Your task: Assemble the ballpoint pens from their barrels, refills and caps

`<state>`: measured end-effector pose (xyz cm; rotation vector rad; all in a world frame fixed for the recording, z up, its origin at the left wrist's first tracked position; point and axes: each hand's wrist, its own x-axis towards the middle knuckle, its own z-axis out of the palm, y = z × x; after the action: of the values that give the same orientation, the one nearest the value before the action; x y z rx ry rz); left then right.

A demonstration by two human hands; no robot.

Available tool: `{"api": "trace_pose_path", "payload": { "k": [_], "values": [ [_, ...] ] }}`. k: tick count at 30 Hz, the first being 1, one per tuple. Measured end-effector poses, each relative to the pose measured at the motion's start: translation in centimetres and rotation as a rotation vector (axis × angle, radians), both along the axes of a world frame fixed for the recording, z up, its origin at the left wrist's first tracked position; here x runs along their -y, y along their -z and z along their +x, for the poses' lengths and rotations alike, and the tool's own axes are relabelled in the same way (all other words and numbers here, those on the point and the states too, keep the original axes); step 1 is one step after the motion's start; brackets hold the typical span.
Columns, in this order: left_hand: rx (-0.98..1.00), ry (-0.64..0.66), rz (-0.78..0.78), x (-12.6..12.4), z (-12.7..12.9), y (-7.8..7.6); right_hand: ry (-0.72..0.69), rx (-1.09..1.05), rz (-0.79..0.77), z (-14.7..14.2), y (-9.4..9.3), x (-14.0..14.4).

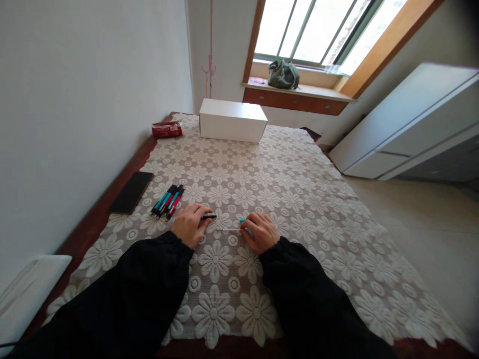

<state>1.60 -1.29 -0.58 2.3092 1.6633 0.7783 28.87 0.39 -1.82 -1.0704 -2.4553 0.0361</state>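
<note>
Down near the front edge of the table (112, 209), both hands rest on a lace tablecloth (284, 189) patterned with large white flowers. The left hand (190, 224) is curled around a black pen part (208, 217), whose dark end sticks out from between the fingertips toward the right. The right hand (262, 232) is closed on a turquoise pen part (243, 220), only a small bit of which shows above the fingers. Between the two hands lies a thin pale refill (229, 229), stretched level across the cloth; its right end disappears under the right hand, and whether its left end touches the left hand is hard to tell. Both sleeves are black and reach to the wrists.

Just left of the left hand, a small bunch of pens (167, 201) lies side by side on the cloth, some turquoise, some red, all with black parts. Further left, a dark phone (131, 192) lies flat, partly on the bare wood at the table's edge. At the far end stands a white box (232, 120), with a red packet (167, 129) near its left side. Beyond the table, a green bag (283, 75) sits on the windowsill (318, 92), and a white cabinet (411, 124) stands at the right.
</note>
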Motion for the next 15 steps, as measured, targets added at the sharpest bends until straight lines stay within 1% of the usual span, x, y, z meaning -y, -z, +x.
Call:
{"api": "trace_pose_path", "payload": {
  "k": [3, 7, 12, 15],
  "values": [
    [0.034, 0.084, 0.044, 0.44, 0.36, -0.44, -0.007, -0.007, 0.007, -0.02, -0.02, 0.00],
    [0.024, 0.198, 0.024, 0.83, 0.73, -0.79, -0.017, -0.002, -0.002, -0.08, 0.07, 0.03],
    [0.021, 0.208, 0.006, 0.61, 0.62, -0.32, -0.023, -0.004, -0.017, -0.04, 0.16, -0.03],
    [0.029, 0.197, 0.004, 0.51, 0.50, -0.17, -0.028, 0.010, -0.020, 0.53, -0.19, -0.34]
  ]
}}
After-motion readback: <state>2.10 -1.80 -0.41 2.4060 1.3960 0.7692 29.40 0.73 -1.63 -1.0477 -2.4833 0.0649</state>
